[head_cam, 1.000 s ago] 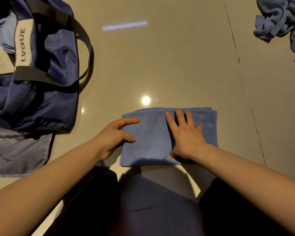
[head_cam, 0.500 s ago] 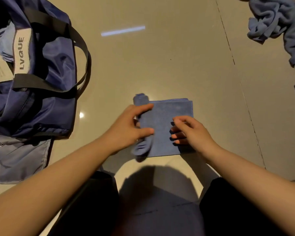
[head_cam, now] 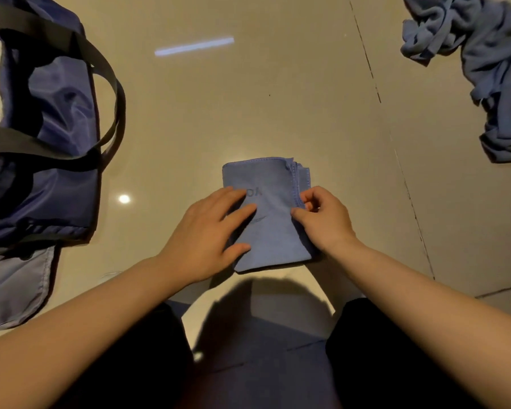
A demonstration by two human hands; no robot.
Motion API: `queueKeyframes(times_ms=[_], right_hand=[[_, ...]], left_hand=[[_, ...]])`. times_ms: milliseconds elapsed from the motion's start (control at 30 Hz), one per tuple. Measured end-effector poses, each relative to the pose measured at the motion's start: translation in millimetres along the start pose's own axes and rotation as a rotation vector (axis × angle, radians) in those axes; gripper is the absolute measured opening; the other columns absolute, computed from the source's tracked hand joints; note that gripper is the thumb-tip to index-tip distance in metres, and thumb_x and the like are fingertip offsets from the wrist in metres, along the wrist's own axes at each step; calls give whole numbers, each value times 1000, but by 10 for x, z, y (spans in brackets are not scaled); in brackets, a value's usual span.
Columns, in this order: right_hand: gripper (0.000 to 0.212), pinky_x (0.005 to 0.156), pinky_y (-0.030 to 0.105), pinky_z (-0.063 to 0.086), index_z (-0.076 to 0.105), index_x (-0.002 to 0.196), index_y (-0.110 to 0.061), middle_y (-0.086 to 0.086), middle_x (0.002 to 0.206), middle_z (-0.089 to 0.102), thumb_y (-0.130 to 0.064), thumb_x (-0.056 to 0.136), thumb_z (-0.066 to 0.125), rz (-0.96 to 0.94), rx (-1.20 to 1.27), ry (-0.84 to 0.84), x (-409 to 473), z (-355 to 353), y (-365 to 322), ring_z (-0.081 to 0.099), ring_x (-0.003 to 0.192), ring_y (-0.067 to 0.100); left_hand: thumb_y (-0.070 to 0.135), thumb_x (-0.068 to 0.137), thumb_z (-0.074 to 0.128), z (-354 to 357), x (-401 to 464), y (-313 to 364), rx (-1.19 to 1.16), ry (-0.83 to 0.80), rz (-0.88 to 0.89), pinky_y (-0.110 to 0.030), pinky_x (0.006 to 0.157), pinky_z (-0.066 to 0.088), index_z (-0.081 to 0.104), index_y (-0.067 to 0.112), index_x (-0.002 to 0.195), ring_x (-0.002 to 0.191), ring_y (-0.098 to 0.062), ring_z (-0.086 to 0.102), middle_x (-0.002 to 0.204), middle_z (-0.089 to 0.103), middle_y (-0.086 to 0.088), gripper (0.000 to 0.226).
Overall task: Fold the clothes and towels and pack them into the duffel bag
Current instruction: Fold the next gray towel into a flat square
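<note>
The folded blue towel (head_cam: 270,219) lies flat on the glossy floor (head_cam: 278,98) right in front of your knees, a narrow rectangle with its layered edges stacked along the right side. Your left hand (head_cam: 207,234) rests on its left half with the fingers straight and spread, pressing the cloth down; faint stitched lettering shows just past your fingertips. Your right hand (head_cam: 322,219) sits at the towel's right edge, its thumb and curled fingers pinching the stacked layers there. Well off to the left of your left hand, the navy duffel bag (head_cam: 56,119) lies on the floor with its black straps looped over the top and a paler flap spread out below it. Far beyond your right fingers, up in the corner, a heap of crumpled blue clothes (head_cam: 484,63) waits unfolded.
</note>
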State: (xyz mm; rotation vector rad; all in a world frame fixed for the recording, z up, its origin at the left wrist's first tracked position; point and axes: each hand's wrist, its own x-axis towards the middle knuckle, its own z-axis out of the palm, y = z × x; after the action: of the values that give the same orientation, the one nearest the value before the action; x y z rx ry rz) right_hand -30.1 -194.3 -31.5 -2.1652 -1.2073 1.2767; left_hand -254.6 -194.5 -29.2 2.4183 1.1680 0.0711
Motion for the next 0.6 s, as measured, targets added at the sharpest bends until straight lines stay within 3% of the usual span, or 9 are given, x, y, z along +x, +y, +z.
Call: queueKeyframes(times_ms=[100,167,233,400,600], right_hand=[[11,63,30,34,52,88,-14,-4,73,47,-17,87,62,-19,-131,-37,37,-100,85,43,68,16],[13,61,32,33,49,87,-12,-3,71,47,-18,88,61,-46,-207,-64,65,-114,105,43,68,18],[13,58,31,32,48,86,-13,-5,70,46,-19,88,59,-54,-226,-57,77,-121,115,42,67,17],[9,61,33,34,49,87,-11,-1,75,50,-15,87,57,-11,-126,-42,112,-166,161,44,68,17],[17,60,30,33,41,81,-16,2,76,45,-8,86,55,106,73,-29,163,-216,238,41,69,16]], left_hand=[[63,86,37,160,27,-26,133,-174,32,-58,95,43,48,15,141,133,-38,43,146,43,-18,74],[66,92,25,232,28,-45,171,-227,33,-59,95,44,45,16,143,136,-35,34,149,40,-17,74],[65,94,19,255,35,-59,173,-233,43,-58,98,42,42,17,145,138,-33,26,152,36,-17,74],[64,93,28,266,-2,-50,201,-156,92,-58,106,31,36,23,149,143,-34,23,157,27,-13,70],[65,93,25,332,97,-5,202,-185,108,-63,99,38,33,24,148,139,-39,32,155,31,-14,70]])
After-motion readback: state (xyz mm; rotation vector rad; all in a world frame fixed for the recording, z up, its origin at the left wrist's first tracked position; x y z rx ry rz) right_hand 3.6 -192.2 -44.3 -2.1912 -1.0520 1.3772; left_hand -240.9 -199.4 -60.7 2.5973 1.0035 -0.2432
